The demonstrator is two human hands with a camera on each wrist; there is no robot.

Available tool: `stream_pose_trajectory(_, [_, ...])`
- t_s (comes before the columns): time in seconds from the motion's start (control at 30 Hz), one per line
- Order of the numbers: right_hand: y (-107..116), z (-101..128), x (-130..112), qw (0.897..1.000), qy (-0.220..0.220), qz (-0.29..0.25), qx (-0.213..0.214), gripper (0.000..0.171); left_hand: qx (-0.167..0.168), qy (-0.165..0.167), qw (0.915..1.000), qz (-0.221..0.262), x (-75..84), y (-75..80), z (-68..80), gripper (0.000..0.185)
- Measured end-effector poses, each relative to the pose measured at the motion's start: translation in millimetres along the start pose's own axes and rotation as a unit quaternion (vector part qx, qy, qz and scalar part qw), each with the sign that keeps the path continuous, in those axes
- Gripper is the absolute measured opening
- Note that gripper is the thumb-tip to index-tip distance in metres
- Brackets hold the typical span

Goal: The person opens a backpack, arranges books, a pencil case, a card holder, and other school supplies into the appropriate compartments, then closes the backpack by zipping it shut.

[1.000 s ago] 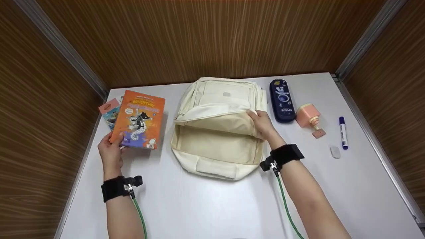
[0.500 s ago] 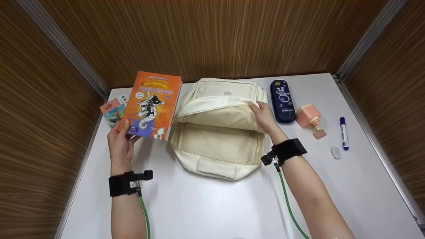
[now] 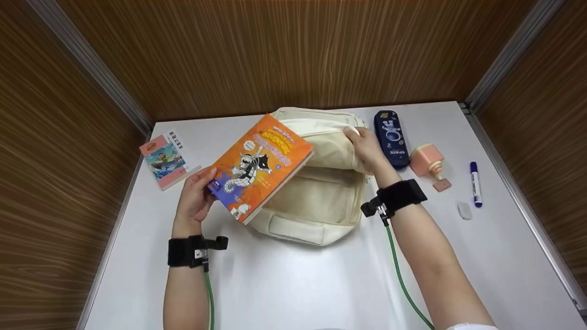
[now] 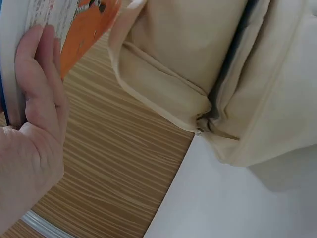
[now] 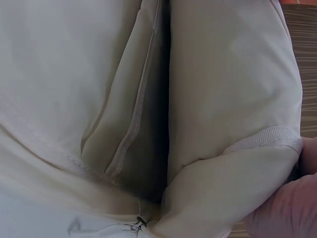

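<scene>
My left hand [image 3: 196, 195] grips an orange and purple book [image 3: 261, 167] by its lower left corner, fingers beneath and thumb on the cover. Tilted, the book hangs over the left part of a cream backpack [image 3: 298, 229] and hides some of its opening. In the left wrist view the fingers [image 4: 42, 94] lie along the book's back cover [image 4: 47, 17]. My right hand [image 3: 369, 149] pinches the edge of the backpack's front flap [image 3: 328, 146] and holds it lifted. The right wrist view shows the unzipped main compartment [image 5: 143, 134], with part of the right hand [image 5: 285, 208] at the flap's edge.
A pink and blue book [image 3: 164, 160] lies at the left. Right of the backpack are a navy pencil case [image 3: 391, 140], a pink cube-shaped object [image 3: 426, 159], a blue-capped marker [image 3: 475, 184] and a small whitish piece [image 3: 464, 210]. Wood-grain panels [image 3: 312, 55] border the white table.
The left hand has carried the orange book rightward from the left side to over the backpack, turning it clockwise. The right hand has raised the flap higher. The pink and blue book is now uncovered.
</scene>
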State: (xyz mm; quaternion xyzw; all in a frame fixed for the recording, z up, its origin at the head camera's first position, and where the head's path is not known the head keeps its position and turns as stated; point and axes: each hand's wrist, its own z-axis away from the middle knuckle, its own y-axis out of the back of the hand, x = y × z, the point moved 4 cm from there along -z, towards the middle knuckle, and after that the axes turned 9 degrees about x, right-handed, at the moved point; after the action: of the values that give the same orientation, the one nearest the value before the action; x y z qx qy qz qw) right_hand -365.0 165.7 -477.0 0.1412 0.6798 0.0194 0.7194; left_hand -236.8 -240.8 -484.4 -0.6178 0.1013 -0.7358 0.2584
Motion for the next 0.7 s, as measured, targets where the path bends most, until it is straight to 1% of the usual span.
stream_pose_trajectory(0.17, [2.8, -2.6, -5.6, 1.000, 0.002, 0.003, 0.012, 0.028, -0.045, 0.028, 0.9983, -0.025, -10.8, -5.4, -0.6, 0.022])
stream_pose_trajectory(0.3, [3.6, -4.3, -10.3, 1.000, -0.001, -0.002, 0.016, 0.027, -0.074, 0.052, 0.9945, -0.053, -20.1, -7.6, -0.9, 0.023])
stream_pose_trajectory(0.47, [4.3, -5.7, -14.7, 1.000, -0.017, -0.011, 0.020, 0.026, -0.091, 0.089, 0.9854, -0.113, -34.7, -4.4, -2.3, 0.022])
stream_pose_trajectory(0.53, [4.9, -5.9, -16.0, 0.999, -0.024, -0.018, 0.018, 0.026, -0.095, 0.102, 0.9818, -0.129, -40.4, -3.5, -3.6, 0.022])
stream_pose_trajectory(0.6, [5.6, -6.0, -16.7, 0.999, -0.030, -0.027, 0.016, 0.025, -0.096, 0.113, 0.9793, -0.138, -45.9, -3.3, -5.5, 0.022])
stream_pose_trajectory(0.7, [6.6, -5.3, -17.4, 0.999, -0.034, -0.033, 0.014, 0.024, -0.085, 0.125, 0.9796, -0.133, -52.7, -3.5, -9.6, 0.023])
